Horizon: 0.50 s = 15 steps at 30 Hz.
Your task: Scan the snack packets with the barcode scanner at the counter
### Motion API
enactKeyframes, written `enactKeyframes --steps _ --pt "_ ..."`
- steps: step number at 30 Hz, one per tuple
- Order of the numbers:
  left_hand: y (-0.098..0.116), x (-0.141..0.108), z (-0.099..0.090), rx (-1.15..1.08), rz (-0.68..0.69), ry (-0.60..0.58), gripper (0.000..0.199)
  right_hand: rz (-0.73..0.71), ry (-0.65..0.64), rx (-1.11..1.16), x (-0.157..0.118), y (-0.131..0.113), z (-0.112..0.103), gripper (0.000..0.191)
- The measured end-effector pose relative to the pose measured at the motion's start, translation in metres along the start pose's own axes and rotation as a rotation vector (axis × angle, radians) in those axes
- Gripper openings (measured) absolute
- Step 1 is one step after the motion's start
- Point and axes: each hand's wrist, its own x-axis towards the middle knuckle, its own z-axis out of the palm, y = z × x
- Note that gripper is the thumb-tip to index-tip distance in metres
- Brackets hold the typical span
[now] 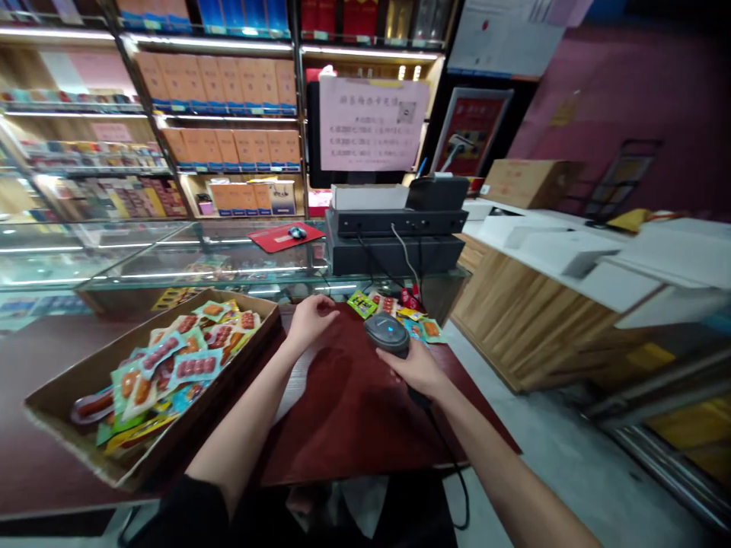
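My right hand (419, 371) is wrapped round the handle of a dark barcode scanner (387, 332), which shows a small blue light on top. Its black cord (455, 464) hangs down past the table edge. Over the dark red table (343, 403), my left hand (311, 321) is loosely curled, with a gap between thumb and fingers and nothing visible in it. Left of that hand stands an open cardboard box (62, 441) full of small packaged snacks (197, 367). Beyond the scanner lie several loose packets, among them a green packet (362, 304) and an orange snack packet (432, 329).
A glass display counter (228, 262) runs behind the table, carrying a black cash drawer (394, 253) and a red mouse pad (285, 237) with a mouse. Shelves of boxed goods (220, 80) stand behind. On the right is a wood-fronted counter (514, 320).
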Motion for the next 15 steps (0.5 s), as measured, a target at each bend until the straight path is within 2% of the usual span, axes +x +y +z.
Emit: enactKeyframes --steps 4,8,11,15 --pt "-0.018 0.035 0.051 0.045 -0.059 -0.123 0.022 0.035 0.091 -0.029 0.003 0.026 -0.024 0.026" --pt "-0.037 0.062 0.092 0.164 -0.087 -0.138 0.045 0.061 0.109 -0.036 0.006 0.046 -0.039 0.026" --pt "-0.044 0.073 0.117 0.198 -0.119 -0.145 0.061 0.085 0.107 -0.021 0.008 0.054 -0.043 0.027" --pt "-0.047 0.078 0.138 0.271 -0.168 -0.123 0.065 0.111 0.094 0.003 0.009 0.062 -0.042 0.028"
